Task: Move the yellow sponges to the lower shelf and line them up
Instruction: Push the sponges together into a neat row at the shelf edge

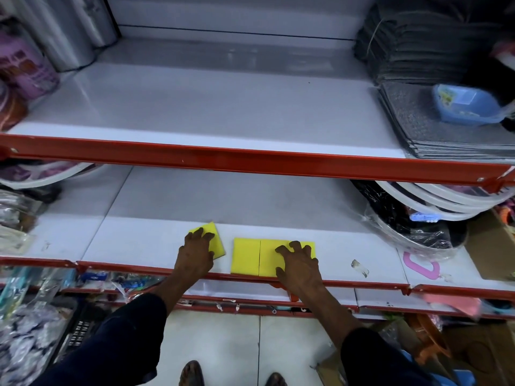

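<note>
We're standing at the rack, feet on the tiled floor [211,338], both arms reaching onto the lower shelf [145,240]. Left hand [195,253] is lying flat, fingers spread, pressing on a tilted yellow sponge [216,240], clamped on nothing. Right hand [299,264] is resting fingers splayed on the right one of two yellow sponges [246,256] that are sitting edge to edge, squared up along the red front rail [245,275]. The tilted sponge is lying just beside that pair, apart from it. Farther back, the upper shelf [195,107] is carrying grey mats [423,126] and what's probably a blue plastic tub [465,107]; it's blurred.
</note>
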`<state>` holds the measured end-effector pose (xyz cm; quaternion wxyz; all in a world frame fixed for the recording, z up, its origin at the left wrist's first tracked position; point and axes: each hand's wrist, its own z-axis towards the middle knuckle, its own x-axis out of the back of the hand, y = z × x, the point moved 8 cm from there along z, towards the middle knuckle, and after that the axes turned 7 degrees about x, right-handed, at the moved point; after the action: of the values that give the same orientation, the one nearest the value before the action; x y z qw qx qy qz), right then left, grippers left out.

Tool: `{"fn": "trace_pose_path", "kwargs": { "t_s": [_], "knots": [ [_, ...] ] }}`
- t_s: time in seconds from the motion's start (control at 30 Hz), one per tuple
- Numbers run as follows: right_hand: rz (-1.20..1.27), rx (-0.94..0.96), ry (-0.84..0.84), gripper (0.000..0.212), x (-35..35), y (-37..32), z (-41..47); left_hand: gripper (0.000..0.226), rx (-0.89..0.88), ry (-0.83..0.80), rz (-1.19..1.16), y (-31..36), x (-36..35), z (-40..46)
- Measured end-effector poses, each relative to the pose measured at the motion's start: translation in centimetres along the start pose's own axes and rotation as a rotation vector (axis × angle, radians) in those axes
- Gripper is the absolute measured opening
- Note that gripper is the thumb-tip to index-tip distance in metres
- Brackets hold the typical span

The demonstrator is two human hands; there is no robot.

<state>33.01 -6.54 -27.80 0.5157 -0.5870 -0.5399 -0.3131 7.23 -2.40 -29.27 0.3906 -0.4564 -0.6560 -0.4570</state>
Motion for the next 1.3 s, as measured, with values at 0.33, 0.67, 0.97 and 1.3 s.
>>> {"fn": "trace_pose_path", "kwargs": {
  "t_s": [0.33, 0.67, 0.97, 1.3],
  "knots": [
    [0.016, -0.015, 0.002, 0.054, -0.2, -0.1, -0.1, 0.054, -0.233, -0.030, -0.184, 1.1, -0.6, -1.4],
    [0.014, -0.036, -0.022, 0.056, -0.4, -0.5, 0.0, 0.061, -0.357, -0.024, -0.154, 3.5, 0.0, -2.7],
    [0.012, -0.045, -0.037, 0.056, -0.1, -0.6, -0.1, 0.054, -0.220, -0.092, -0.173, 1.9, -0.4, -2.9],
    [-0.014, -0.055, -0.053, 0.056, -0.1, -1.0, -0.2, 0.055, -0.215, -0.106, -0.084, 3.2, -0.8, -3.5]
  ]
}}
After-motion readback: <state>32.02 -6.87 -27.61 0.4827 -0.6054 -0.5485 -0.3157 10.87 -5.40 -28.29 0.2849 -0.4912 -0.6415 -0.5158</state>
